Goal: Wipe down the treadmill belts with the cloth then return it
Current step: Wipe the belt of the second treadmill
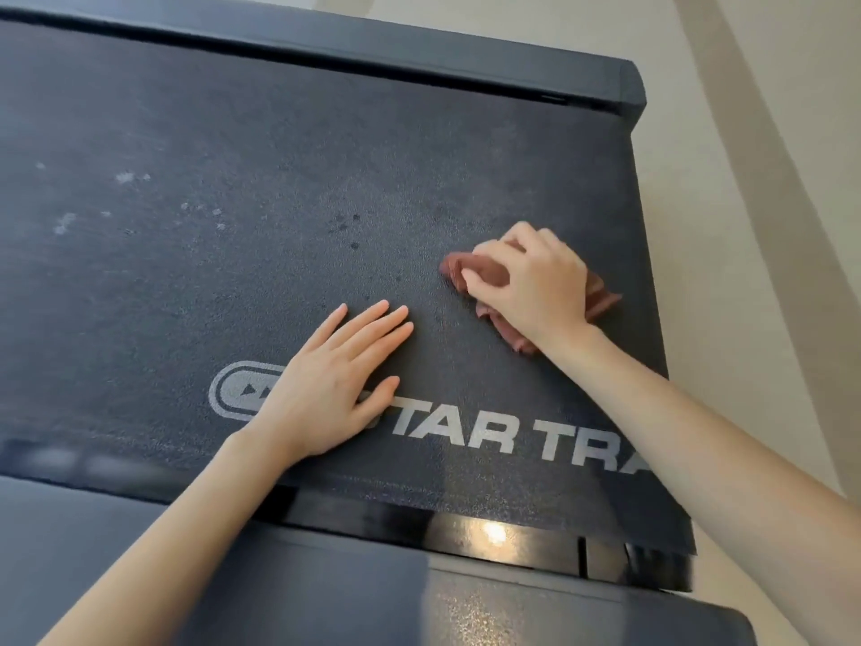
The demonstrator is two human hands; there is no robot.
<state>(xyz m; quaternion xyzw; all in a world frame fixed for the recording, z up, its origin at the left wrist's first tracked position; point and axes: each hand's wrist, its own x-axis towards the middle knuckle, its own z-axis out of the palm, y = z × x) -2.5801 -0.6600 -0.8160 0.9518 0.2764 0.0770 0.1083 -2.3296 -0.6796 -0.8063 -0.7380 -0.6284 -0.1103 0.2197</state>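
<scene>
The dark textured treadmill belt [233, 188] fills most of the view, with white lettering near its lower part and pale dusty marks at the left. A crumpled reddish-brown cloth [601, 298] lies on the belt near its right edge. My right hand [536, 282] grips the cloth with curled fingers and holds it against the belt. My left hand [335, 380] rests flat on the belt with straight fingers, to the left of the cloth, partly covering the lettering.
A dark side rail [419, 49] runs along the belt's far edge, and another glossy rail [466, 533] along the near edge. Pale floor [768, 226] lies to the right of the treadmill.
</scene>
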